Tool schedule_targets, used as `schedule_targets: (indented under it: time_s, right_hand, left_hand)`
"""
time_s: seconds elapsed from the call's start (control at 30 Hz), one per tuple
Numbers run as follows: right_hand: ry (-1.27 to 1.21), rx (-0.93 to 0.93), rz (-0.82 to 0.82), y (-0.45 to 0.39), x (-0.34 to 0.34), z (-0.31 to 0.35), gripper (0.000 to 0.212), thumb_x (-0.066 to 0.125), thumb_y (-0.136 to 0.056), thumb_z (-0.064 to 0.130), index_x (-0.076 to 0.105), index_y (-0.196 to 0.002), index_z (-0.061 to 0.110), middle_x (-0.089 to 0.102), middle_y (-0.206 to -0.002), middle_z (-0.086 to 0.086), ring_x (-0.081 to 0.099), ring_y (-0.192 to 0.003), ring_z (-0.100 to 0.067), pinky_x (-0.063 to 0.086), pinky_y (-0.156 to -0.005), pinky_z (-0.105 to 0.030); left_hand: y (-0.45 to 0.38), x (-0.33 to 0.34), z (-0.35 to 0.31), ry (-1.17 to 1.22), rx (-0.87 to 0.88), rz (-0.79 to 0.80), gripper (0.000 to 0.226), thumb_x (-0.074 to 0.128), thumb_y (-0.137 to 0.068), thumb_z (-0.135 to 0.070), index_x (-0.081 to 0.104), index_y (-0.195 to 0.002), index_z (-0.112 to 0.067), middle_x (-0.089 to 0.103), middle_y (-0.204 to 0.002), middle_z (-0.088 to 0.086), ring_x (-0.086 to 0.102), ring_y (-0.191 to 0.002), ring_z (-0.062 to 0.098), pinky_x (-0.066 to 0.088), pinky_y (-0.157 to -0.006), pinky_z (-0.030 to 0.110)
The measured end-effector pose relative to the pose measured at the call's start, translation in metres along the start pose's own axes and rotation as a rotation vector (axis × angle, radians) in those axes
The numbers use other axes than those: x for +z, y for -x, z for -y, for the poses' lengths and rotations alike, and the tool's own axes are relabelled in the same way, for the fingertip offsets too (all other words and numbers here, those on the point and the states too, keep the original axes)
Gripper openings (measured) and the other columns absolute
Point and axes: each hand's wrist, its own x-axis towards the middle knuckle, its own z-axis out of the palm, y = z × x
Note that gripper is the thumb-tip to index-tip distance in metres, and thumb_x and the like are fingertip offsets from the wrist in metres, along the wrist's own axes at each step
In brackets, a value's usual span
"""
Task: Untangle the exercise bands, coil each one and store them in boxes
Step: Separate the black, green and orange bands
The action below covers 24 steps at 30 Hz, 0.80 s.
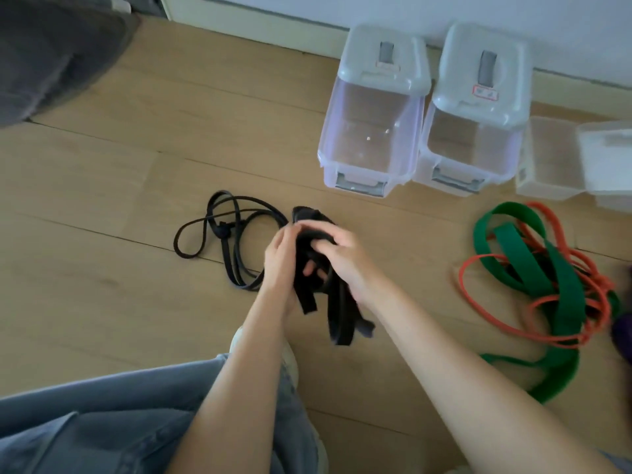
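Head view, looking down on wooden plank floor (102, 186). Centre: wide black exercise band (337, 302), partly bundled, held above floor between both hands; loose folded ends hanging down below the wrists. Left hand (278, 260) on left side of bundle, fingers curled round black strap, fingertips showing through a gap in the loops. Right hand (337, 254) on top and right side of bundle, fingers bent and clamped over upper folds. Thinner black band (222, 234) lying in loose loops on floor just left of hands, knotted or crossed near its middle; whether joined to held band cannot be told.

Right of frame: broad green band (564, 295) sprawled on floor, interlaced with narrow orange-red band (478, 258); both well apart from hands. Dark purple object (624, 330) at right edge, cut off by frame.

Upper right, near white wall (444, 8): two clear plastic storage boxes with grey latches, left box (369, 138) and right box (472, 142) touching side by side, hinged white lids (386, 59) raised open, interiors showing only floor through clear walls. Smaller translucent container (550, 159) just beside right box, blurred.

Lower left: denim-clad leg (102, 422), light shoe (290, 364) beneath left forearm. Upper left: dark grey fabric mass (51, 56).
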Motion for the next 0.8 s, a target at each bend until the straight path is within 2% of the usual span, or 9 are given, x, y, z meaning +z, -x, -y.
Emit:
schedule_targets:
  time_s: [0.07,0.17,0.23,0.3,0.37,0.43,0.5,0.57,0.8]
  right_hand:
    - [-0.085,-0.052,-0.013,-0.01,0.021,0.025,0.039,0.037,-0.093,-0.003,0.056,-0.122,0.015,0.06,-0.075,-0.003,0.053,-0.053,-0.017,0.041,-0.052,-0.025]
    - [-0.275,-0.121,-0.033,-0.027,0.059,0.049,0.038,0.042,-0.093,-0.002,0.051,-0.123,0.019,0.059,-0.083,-0.006,0.055,-0.052,-0.009,0.044,-0.049,-0.021]
    - [-0.382,-0.146,-0.044,-0.039,0.087,0.05,0.038,0.047,-0.092,0.003,0.049,-0.121,0.027,0.062,-0.099,-0.006,0.061,-0.07,-0.009,0.051,-0.062,-0.023]
    - [-0.435,-0.104,-0.028,-0.047,0.106,0.036,0.039,0.052,-0.09,0.007,0.047,-0.123,0.028,0.06,-0.117,-0.008,0.062,-0.098,-0.016,0.052,-0.082,-0.029]
    - [-0.344,0.046,0.033,-0.05,0.11,0.01,0.043,0.055,-0.091,0.014,0.045,-0.132,0.021,0.055,-0.129,-0.007,0.054,-0.117,-0.018,0.047,-0.088,-0.025]
    - [0.078,0.2,0.087,-0.05,0.097,-0.024,0.049,0.055,-0.092,0.022,0.041,-0.138,0.015,0.046,-0.139,-0.008,0.043,-0.128,-0.021,0.04,-0.096,-0.025]
    - [0.497,0.229,-0.026,-0.054,0.077,-0.054,0.047,0.053,-0.092,0.023,0.043,-0.137,0.015,0.041,-0.141,-0.013,0.036,-0.132,-0.029,0.031,-0.108,-0.036]
    - [0.593,0.263,-0.119,-0.058,0.06,-0.069,0.049,0.052,-0.091,0.021,0.04,-0.139,0.016,0.039,-0.142,-0.015,0.033,-0.133,-0.034,0.026,-0.111,-0.04]
    - [0.272,0.362,0.093,-0.052,0.087,-0.078,0.06,0.042,-0.091,0.002,0.022,-0.147,0.014,0.025,-0.153,-0.008,0.026,-0.14,-0.025,0.025,-0.114,-0.039]
  left_hand:
    - [-0.003,-0.01,-0.041,-0.068,0.088,0.005,0.022,0.055,-0.083,-0.03,0.069,-0.074,-0.017,0.049,-0.046,0.002,0.039,-0.034,0.014,0.041,-0.044,0.027]
    - [-0.013,-0.031,-0.101,-0.282,0.244,-0.031,0.02,0.055,-0.076,-0.034,0.066,-0.062,-0.024,0.05,-0.042,-0.003,0.043,-0.041,0.019,0.043,-0.056,0.036]
    - [-0.023,-0.047,-0.125,-0.488,0.371,-0.101,0.021,0.054,-0.079,-0.036,0.066,-0.063,-0.037,0.06,-0.054,-0.012,0.055,-0.053,0.014,0.046,-0.062,0.029]
    - [-0.039,-0.064,-0.132,-0.767,0.455,-0.115,0.018,0.052,-0.086,-0.035,0.067,-0.092,-0.044,0.067,-0.097,-0.013,0.062,-0.091,0.011,0.047,-0.079,0.027]
    - [-0.055,-0.085,-0.12,-1.158,0.406,-0.057,0.037,0.05,-0.091,-0.033,0.053,-0.128,-0.032,0.048,-0.137,-0.002,0.043,-0.127,0.02,0.036,-0.103,0.039]
    - [-0.062,-0.103,-0.091,-1.399,0.285,0.016,0.048,0.05,-0.092,-0.031,0.04,-0.139,-0.028,0.034,-0.149,0.001,0.027,-0.138,0.024,0.023,-0.111,0.051]
    - [-0.059,-0.118,-0.059,-1.416,0.163,0.062,0.053,0.051,-0.092,-0.026,0.034,-0.142,-0.028,0.026,-0.152,0.005,0.023,-0.14,0.026,0.021,-0.112,0.052]
    - [-0.054,-0.126,-0.036,-1.389,0.113,0.02,0.057,0.051,-0.091,-0.021,0.03,-0.144,-0.026,0.019,-0.155,0.009,0.016,-0.142,0.028,0.021,-0.113,0.049]
    - [-0.028,-0.116,-0.029,-1.156,0.226,-0.279,0.048,0.046,-0.09,-0.01,0.04,-0.138,-0.015,0.019,-0.153,0.012,0.024,-0.138,0.032,0.031,-0.107,0.043]
